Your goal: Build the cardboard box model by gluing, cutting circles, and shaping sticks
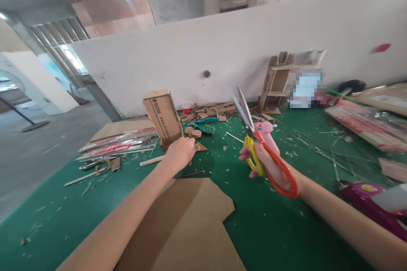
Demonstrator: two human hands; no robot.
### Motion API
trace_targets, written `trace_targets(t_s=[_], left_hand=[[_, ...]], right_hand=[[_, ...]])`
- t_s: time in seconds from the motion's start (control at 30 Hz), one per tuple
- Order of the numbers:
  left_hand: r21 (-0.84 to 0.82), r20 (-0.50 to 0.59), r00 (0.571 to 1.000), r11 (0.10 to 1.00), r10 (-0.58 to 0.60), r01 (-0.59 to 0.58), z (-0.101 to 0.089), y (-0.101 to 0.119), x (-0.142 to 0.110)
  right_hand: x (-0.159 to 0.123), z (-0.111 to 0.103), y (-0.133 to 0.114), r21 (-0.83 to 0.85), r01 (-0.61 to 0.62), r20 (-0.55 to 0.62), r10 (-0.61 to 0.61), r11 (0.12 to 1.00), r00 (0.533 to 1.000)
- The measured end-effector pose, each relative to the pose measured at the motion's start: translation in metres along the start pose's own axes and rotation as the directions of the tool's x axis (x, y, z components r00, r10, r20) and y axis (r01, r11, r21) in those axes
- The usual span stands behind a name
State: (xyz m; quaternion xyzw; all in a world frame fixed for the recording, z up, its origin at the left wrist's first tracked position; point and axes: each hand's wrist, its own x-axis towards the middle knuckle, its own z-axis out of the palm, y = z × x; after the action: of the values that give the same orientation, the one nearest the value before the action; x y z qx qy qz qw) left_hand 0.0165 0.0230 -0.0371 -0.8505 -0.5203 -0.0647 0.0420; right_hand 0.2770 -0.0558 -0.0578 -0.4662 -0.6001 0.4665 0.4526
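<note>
Ideally, the right hand point(269, 161), holding scissors point(249, 129) with blades point(244, 109) parted, aims clear of the left hand point(180, 153), whose grip I can't tell.

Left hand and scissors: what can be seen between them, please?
In the head view, a cardboard scrap, thin stick and small shreds show between the left hand and scissors.

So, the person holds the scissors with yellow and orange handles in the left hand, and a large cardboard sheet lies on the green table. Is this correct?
Not quite: the scissors with yellow and orange handles are in the right hand, not the left, as the head view shows. A large cardboard sheet does lie on the green table.
</note>
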Motion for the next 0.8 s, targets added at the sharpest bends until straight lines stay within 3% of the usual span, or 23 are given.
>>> trace_targets(t_s=[0.13, 0.2, 0.23, 0.3, 0.33, 0.4, 0.53, 0.63, 0.8], left_hand=[[-0.090, -0.047, 0.999, 0.996, -0.008, 0.004, -0.012, 0.006, -0.003], [-0.256, -0.071, 0.997, 0.967, -0.024, 0.005, -0.025, 0.014, -0.006], [-0.423, -0.071, 0.996, 0.906, -0.047, 0.012, -0.033, 0.020, -0.009], [-0.769, -0.032, 0.995, 0.639, -0.097, 0.038, -0.050, 0.032, -0.015], [-0.867, 0.001, 0.993, 0.495, -0.114, 0.057, -0.058, 0.039, -0.018], [-0.950, 0.043, 0.989, 0.299, -0.141, 0.084, -0.071, 0.050, -0.024], [-0.993, 0.078, 0.985, 0.077, -0.156, 0.090, -0.084, 0.063, -0.035], [-0.998, 0.059, 0.982, 0.021, -0.178, 0.064, -0.088, 0.066, -0.039], [-0.992, -0.012, 0.967, 0.126, -0.255, 0.021, -0.091, 0.063, -0.041]], right_hand=[[-0.006, 0.001, 0.002, -0.015, 0.069, -0.030, -0.070, 0.997, 0.997], [-0.008, 0.002, 0.000, -0.125, 0.109, -0.063, -0.118, 0.986, 0.991], [-0.008, 0.002, -0.001, -0.209, 0.134, -0.079, -0.154, 0.969, 0.985], [-0.006, 0.002, -0.003, -0.367, 0.179, -0.095, -0.228, 0.913, 0.969], [-0.005, 0.002, -0.003, -0.417, 0.193, -0.094, -0.254, 0.888, 0.963], [-0.004, 0.001, -0.002, -0.450, 0.200, -0.086, -0.266, 0.870, 0.960], [-0.007, 0.000, -0.003, -0.460, 0.213, -0.061, -0.271, 0.862, 0.961], [-0.012, -0.001, -0.006, -0.519, 0.267, 0.022, -0.300, 0.812, 0.954], [-0.018, -0.005, -0.012, -0.581, 0.308, 0.189, -0.244, 0.753, 0.951]])
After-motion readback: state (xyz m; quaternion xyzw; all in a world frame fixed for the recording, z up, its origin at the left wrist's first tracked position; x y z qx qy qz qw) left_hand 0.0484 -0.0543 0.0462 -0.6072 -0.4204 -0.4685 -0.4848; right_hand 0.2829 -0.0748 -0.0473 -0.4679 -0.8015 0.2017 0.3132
